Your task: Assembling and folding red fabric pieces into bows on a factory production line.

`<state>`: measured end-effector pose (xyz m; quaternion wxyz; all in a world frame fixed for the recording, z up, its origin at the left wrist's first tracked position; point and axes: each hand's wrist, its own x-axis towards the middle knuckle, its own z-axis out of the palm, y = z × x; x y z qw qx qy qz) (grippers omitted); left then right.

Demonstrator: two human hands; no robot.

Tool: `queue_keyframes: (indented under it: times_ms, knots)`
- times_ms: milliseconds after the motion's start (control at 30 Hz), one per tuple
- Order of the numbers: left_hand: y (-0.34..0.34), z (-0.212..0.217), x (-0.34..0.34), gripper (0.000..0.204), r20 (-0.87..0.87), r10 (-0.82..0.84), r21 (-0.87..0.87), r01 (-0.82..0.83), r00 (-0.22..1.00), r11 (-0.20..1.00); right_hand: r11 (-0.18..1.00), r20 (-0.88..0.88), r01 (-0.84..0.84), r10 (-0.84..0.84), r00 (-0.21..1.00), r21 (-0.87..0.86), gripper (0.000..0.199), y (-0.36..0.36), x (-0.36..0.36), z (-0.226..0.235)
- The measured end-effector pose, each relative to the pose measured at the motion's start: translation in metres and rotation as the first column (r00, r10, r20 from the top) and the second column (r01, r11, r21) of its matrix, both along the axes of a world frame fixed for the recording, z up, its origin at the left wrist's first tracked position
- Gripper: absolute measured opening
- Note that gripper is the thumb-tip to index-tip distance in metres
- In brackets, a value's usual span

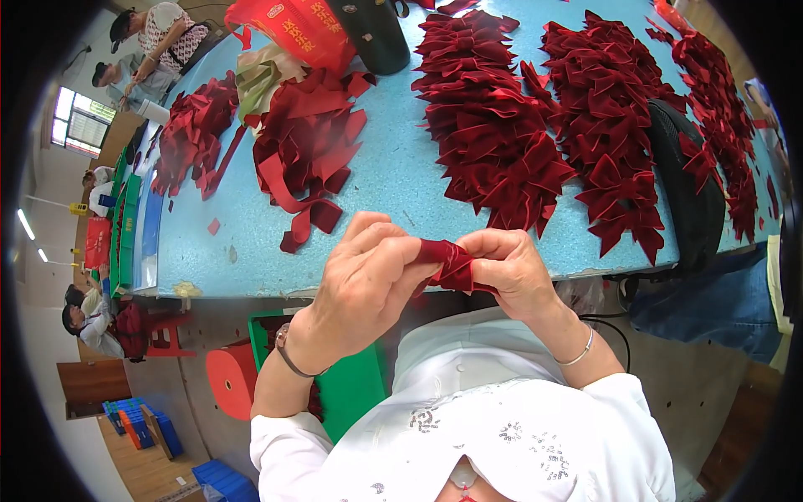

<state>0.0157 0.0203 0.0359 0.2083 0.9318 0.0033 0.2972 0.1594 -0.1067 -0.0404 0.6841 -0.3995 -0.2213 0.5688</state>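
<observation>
Just off the table's near edge, both hands work on one dark red velvet ribbon, folded between them. My left hand is closed, pinching the ribbon's left end between thumb and fingers. On the other side my right hand also pinches it, near the fold. Part of the ribbon is hidden behind my fingers. Beyond the hands lies a long row of red velvet bows, overlapping one another. Left of that row is a loose heap of cut red ribbon strips.
On the blue table are more bow rows, a black bag, a dark green bottle and a red bag. A green bin and red roll stand below at left. Other people work at far left.
</observation>
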Motion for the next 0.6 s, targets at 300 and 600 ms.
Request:
queue_keyframes:
  times_ms: [300,600]
  knots:
    - [0.004,0.001,0.006,0.014,-0.077,-0.119,-0.163,0.105,0.990,0.981,1.000,-0.024,0.013,-0.013,1.000,-0.004,0.016,-0.001,0.002,-0.002]
    - [-0.011,0.001,0.000,0.011,-0.076,0.004,-0.304,-0.027,0.997,0.952,1.000,-0.028,-0.018,0.017,0.999,-0.017,0.017,-0.001,0.000,0.002]
